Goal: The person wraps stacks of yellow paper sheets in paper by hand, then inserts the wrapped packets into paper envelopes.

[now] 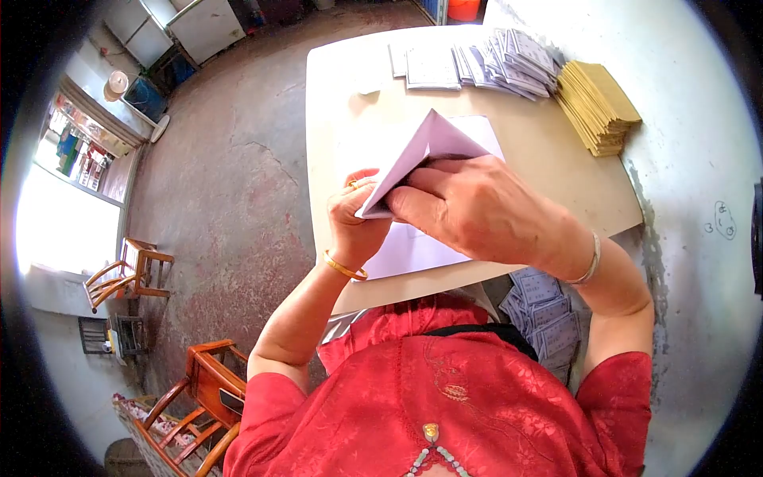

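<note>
A pale lilac paper envelope (pixel 431 137) is held up above the table, its mouth spread and one corner pointing up. My left hand (pixel 356 225) is closed on its left side, with a ring and a gold bangle showing. My right hand (pixel 485 205) reaches into the opening, fingers partly hidden inside the paper. Whether those fingers pinch the envelope's wall or something within it, I cannot tell. Flat lilac paper sheets (pixel 404 256) lie on the table (pixel 560 187) directly beneath both hands.
At the back of the table are a stack of yellow paper (pixel 598 106) and overlapping printed packets (pixel 509 63). More printed packets (pixel 544 306) sit below the near edge, by my body. A wall (pixel 683 159) borders the right side; wooden chairs (pixel 211 381) stand on the left.
</note>
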Action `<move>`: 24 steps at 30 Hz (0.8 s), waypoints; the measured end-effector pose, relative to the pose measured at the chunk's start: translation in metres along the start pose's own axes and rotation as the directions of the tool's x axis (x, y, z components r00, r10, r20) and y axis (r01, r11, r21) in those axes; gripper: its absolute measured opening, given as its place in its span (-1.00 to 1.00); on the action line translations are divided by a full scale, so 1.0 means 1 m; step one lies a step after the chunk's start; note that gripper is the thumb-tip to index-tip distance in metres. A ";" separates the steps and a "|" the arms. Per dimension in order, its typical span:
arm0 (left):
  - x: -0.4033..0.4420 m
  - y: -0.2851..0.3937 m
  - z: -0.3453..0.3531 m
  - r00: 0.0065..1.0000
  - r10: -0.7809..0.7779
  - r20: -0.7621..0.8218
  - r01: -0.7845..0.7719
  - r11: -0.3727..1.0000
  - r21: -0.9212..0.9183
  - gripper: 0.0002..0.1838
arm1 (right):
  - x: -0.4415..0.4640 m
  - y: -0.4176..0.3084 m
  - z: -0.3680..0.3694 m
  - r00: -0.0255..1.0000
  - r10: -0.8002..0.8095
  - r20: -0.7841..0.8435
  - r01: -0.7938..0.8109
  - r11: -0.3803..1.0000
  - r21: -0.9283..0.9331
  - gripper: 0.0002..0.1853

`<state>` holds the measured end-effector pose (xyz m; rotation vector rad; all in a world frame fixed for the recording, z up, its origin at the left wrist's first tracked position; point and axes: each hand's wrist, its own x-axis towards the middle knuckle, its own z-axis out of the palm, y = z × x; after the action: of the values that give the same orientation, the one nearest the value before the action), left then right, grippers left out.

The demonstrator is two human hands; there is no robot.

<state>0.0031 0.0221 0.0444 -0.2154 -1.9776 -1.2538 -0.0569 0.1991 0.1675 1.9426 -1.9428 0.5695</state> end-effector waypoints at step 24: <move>-0.010 0.024 -0.017 0.859 -0.413 0.304 0.507 0.774 -0.380 -0.79 | -0.012 0.034 -0.025 0.915 0.371 0.161 -0.332 0.462 0.822 -0.73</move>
<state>0.0306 0.0224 0.0584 -0.0785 -1.9455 -2.0937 -0.0921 0.2217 0.1812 1.8896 -2.2783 1.9839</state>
